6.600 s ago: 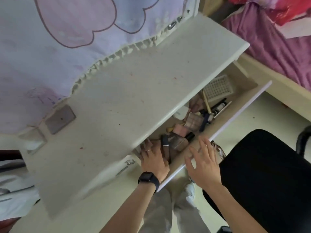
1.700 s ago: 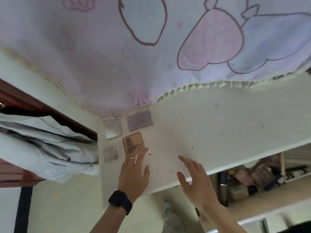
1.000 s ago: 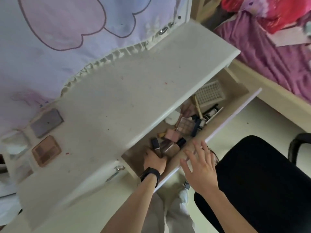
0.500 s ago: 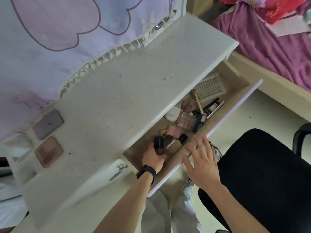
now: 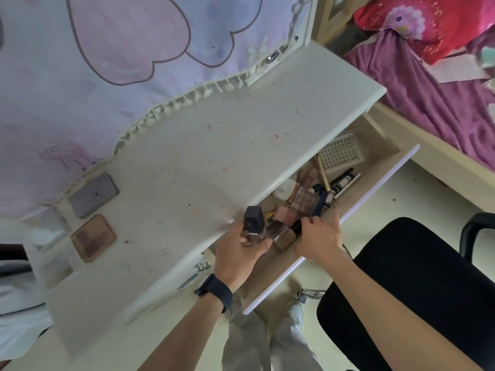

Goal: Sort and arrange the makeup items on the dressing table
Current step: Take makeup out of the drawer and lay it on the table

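Clearly, only the head view is given. A small bottle (image 5: 253,224) with a dark cap is held in the left grip (image 5: 241,253), a bare hand with a dark watch (image 5: 214,289) at the wrist. Fingers and thumb are curled round its clear lower part, and it is held over the front edge of the table (image 5: 187,162). The right grip (image 5: 318,236) is reached into the open drawer (image 5: 375,195) with its fingers bent down among the makeup, just beside a brownish bottle (image 5: 284,238). Whether anything is held there cannot be told. Further along the drawer a pink case (image 5: 286,214), a palette (image 5: 305,200) and a white mesh basket (image 5: 340,153) are seen. At the left end of the table a grey palette (image 5: 92,195) and a brown palette (image 5: 92,238) are laid side by side. A black chair (image 5: 415,277) is seen at the right.
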The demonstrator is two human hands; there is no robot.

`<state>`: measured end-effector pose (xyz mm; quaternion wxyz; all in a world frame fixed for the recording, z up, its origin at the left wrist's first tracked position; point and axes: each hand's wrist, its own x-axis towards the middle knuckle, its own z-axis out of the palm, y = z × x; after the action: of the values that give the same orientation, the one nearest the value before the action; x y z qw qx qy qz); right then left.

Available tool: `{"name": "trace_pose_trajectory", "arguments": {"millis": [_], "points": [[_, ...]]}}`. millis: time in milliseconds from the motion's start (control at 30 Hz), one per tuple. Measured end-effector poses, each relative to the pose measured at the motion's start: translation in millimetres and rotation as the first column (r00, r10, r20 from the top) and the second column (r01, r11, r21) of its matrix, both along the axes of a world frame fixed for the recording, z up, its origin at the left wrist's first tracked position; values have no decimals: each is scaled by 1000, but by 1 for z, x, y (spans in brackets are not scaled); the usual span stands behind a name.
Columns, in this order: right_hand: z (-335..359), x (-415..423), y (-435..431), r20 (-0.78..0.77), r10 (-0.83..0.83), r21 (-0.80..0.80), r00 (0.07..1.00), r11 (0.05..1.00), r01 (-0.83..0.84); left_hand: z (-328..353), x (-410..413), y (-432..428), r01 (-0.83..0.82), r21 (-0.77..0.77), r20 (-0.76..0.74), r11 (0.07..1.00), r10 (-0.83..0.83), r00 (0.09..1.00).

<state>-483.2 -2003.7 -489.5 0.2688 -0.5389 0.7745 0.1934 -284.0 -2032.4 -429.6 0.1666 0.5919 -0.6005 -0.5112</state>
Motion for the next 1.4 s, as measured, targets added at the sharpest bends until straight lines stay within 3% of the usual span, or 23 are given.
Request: {"name": "trace_pose_trajectory", "arguments": {"millis": [100, 300, 500, 633, 967, 1233, 1400], "points": [[-6, 2, -18, -78, 41, 130, 996, 991, -31, 18, 11, -9, -46, -3, -10, 999, 46, 999], [-18, 0, -35, -27, 20, 209, 999, 978, -14, 31, 34, -18, -143, -24, -26, 989, 142, 990], [-21, -1, -35, 229, -44, 172, 973, 985, 4, 28, 48, -18, -179, -32, -25, 983, 178, 984], [-18, 10, -34, 311, -32, 210, 950, 977, -36, 24, 52, -20, -190, -31, -27, 981, 189, 982], [9, 32, 11, 238, 86, -122, 968, 991, -58, 24, 62, -35, -244, -43, -9, 969, 244, 970], [87, 23, 13, 587, -25, -301, 809, 921, 247, 37, 85, -65, -290, -125, 58, 949, 298, 953], [136, 44, -31, 647, 26, -421, 762, 845, 329, 41, 111, -97, -310, -202, 119, 929, 337, 934]]}}
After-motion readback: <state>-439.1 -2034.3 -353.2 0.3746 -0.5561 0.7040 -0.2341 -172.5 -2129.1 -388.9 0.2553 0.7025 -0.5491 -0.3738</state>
